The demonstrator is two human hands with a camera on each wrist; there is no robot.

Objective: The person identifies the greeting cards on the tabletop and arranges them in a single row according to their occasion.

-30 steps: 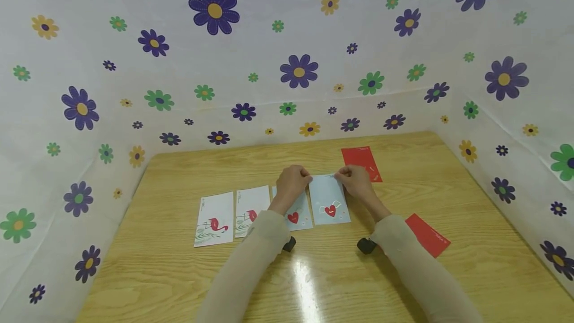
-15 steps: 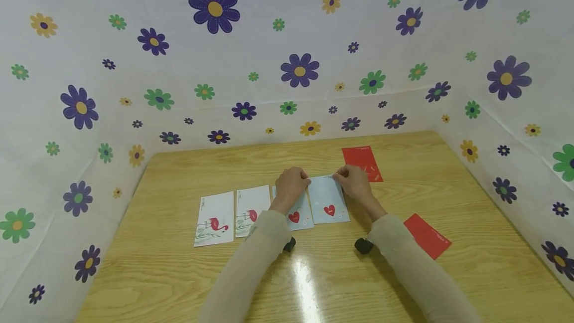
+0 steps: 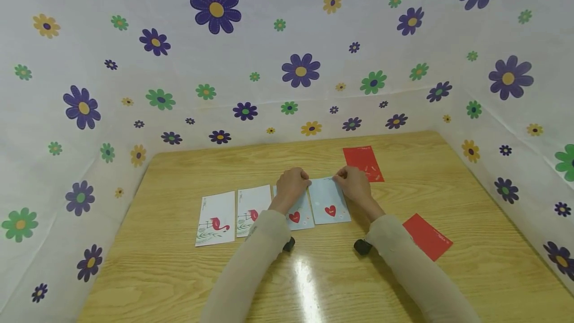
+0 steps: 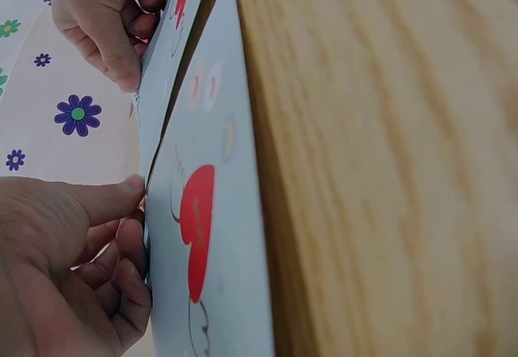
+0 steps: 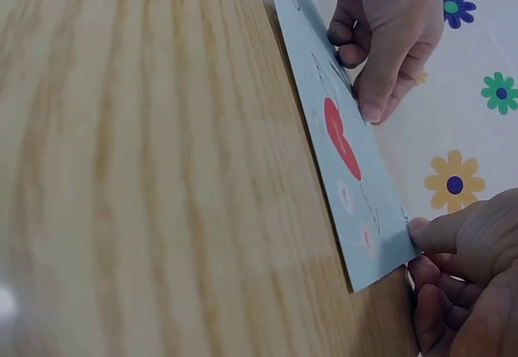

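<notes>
A light blue card [image 3: 325, 196] printed with a red heart lies in a row on the table. My left hand [image 3: 291, 187] pinches its far left corner between thumb and fingers. The far right corner is pinched by my right hand [image 3: 356, 186], thumb on top in the right wrist view. Directly left lies a matching blue heart card [image 4: 235, 211], its upper part hidden behind my left hand in the head view. Two white flamingo cards, an outer one [image 3: 215, 218] and an inner one [image 3: 252, 203], continue the row leftward.
A red card [image 3: 356, 155] lies behind my right hand, partly covered by it. Another red card [image 3: 428, 237] sits at an angle beside my right sleeve. Flowered white cloth [image 3: 260, 54] walls the wooden table [image 3: 170, 283] at the back and sides.
Both hands keep hold of the blue card's far corners. The card has shifted very slightly toward me, and its far edge lies closer in line with the neighbouring card.
</notes>
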